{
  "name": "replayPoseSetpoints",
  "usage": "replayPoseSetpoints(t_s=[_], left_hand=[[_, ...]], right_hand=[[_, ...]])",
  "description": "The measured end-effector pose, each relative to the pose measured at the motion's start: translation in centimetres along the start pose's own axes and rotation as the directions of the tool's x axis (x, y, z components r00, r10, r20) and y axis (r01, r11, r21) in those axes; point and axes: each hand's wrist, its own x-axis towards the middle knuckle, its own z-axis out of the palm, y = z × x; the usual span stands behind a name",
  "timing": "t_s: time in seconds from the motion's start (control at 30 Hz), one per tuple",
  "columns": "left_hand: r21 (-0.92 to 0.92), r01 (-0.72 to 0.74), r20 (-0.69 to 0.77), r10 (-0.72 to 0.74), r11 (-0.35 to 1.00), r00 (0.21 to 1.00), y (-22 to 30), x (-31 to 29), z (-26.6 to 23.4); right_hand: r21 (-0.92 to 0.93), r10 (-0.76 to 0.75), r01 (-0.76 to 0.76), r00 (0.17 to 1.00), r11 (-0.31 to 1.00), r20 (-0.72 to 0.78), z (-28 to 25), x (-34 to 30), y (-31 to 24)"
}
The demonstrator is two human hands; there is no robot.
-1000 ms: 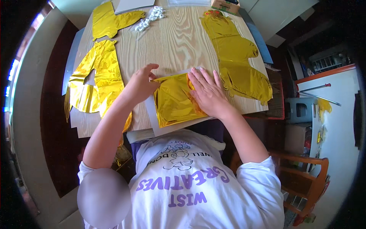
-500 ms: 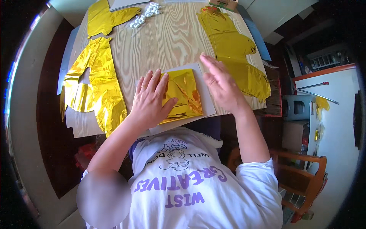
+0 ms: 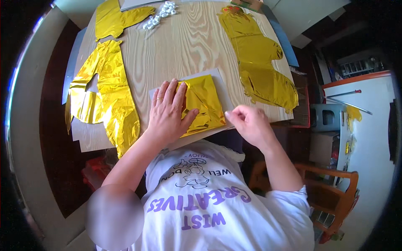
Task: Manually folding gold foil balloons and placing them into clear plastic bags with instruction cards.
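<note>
A square, folded piece of gold foil [image 3: 206,98] lies on a flat pale grey board [image 3: 223,88] at the table's near edge. My left hand [image 3: 167,106] rests flat over the foil's left side, fingers stretched out and thumb spread, with a ring on one finger. By the board's near right corner, my right hand [image 3: 251,125] is curled into a loose fist, thumb toward the foil's right edge. Nothing shows in it. Two flat gold foil balloons lie beyond my hands, one foil balloon [image 3: 106,90] to the left and another foil balloon [image 3: 261,58] to the right.
Another gold foil piece [image 3: 117,21] lies at the far left of the wood-grain table [image 3: 184,46]. Near it sits a cluster of small white rings [image 3: 161,16]. A cardboard box [image 3: 247,4] stands at the far edge. At right are a wooden chair [image 3: 331,180] and a grey-blue stool [image 3: 326,119].
My right hand has come down toward the board's near right corner, and its fingers have curled from outstretched to closed. My left hand stays flat on the foil.
</note>
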Motion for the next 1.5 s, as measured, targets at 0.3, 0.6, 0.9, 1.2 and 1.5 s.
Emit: replayPoseSetpoints(t_s=[0.3, 0.6, 0.9, 1.2, 1.5], left_hand=[[0.031, 0.001, 0.037, -0.003, 1.0, 0.999, 0.7, 0.6, -1.1], [0.063, 0.01, 0.018, -0.011, 0.998, 1.0, 0.8, 0.8, -1.1], [0.085, 0.025, 0.014, -0.026, 0.996, 1.0, 1.0, 1.1, -1.1], [0.087, 0.042, 0.036, -0.045, 0.995, 0.998, 1.3, 1.2, -1.4], [-0.014, -0.201, 0.025, 0.201, 0.979, 0.979, 1.4, 1.7, -0.5]], right_hand=[[0.336, 0.168, -0.286, 0.926, 0.898, 0.337, 1.3, 1.6, 0.9], [0.419, 0.153, -0.285, 0.935, 0.862, 0.32, 2.9, 1.7, 1.4], [0.428, 0.107, -0.21, 0.961, 0.879, 0.253, 3.3, 2.3, 1.5], [0.291, 0.066, -0.112, 0.985, 0.95, 0.162, 1.9, 3.1, 0.9], [0.02, -0.139, 0.143, 0.983, 0.99, -0.122, 3.4, 2.8, 1.7]])
